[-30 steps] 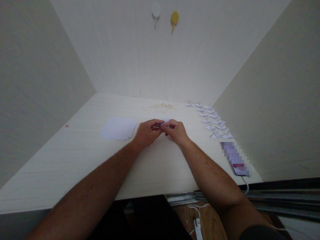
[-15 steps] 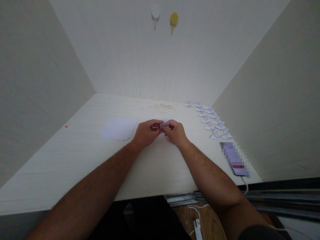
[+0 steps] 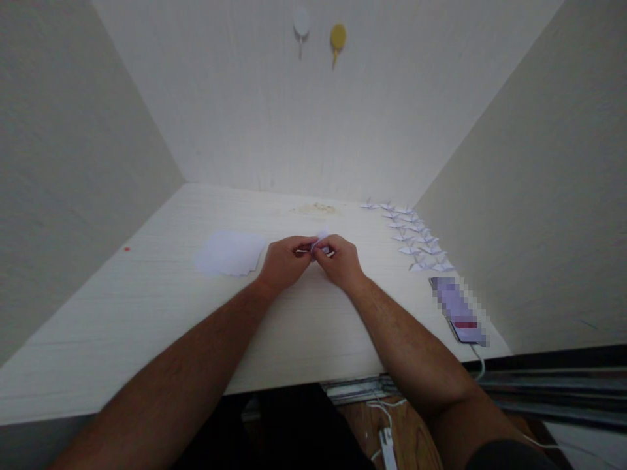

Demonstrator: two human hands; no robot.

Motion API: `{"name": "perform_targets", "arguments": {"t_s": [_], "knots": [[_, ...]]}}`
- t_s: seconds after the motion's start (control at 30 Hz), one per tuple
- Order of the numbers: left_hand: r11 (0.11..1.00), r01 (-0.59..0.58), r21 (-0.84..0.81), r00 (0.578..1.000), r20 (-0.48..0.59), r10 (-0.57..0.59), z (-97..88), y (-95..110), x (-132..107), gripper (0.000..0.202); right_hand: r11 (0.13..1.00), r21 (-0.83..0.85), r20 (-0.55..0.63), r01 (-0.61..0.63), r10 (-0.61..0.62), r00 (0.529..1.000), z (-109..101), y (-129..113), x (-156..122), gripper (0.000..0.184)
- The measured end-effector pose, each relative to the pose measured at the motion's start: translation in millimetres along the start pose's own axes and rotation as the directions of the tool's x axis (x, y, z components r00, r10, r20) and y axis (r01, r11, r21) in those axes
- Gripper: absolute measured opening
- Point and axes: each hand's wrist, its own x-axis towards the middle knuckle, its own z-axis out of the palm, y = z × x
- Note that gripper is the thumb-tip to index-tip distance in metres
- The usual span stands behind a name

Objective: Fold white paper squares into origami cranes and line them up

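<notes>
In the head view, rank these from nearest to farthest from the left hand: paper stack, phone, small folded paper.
1. Small folded paper: at the fingertips of the left hand.
2. Paper stack: on the table just left of that hand.
3. Phone: far over on the right, beyond the other hand.

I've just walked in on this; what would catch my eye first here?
Probably the bare left hand and bare right hand, pinching a small folded white paper above the middle of the pale wood-grained table. Next, perhaps, the pointed white folded-paper figures clustered along the table's right side. The round yellow hook also stands out, high on the pale back wall.
</notes>
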Motion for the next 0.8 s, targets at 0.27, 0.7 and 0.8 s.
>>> {"name": "perform_targets", "arguments": {"t_s": [0.27,0.7,0.8], "knots": [[1.000,0.012,-0.003,1.000,0.021,-0.012,0.3,-3.2,-0.7,0.032,0.982,0.133,0.034,-0.136,0.133,0.991,0.3,1.5,0.9,0.012],[0.998,0.038,-0.051,0.999,0.000,-0.038,3.1,-5.3,-0.3,0.030,0.995,0.071,0.042,-0.070,0.067,0.997,1.3,4.0,-0.2,0.009],[0.998,0.044,-0.048,0.999,-0.001,-0.044,3.1,-5.2,-0.2,0.031,0.999,0.035,0.030,-0.032,0.031,0.999,1.3,2.7,0.3,0.007]]}}
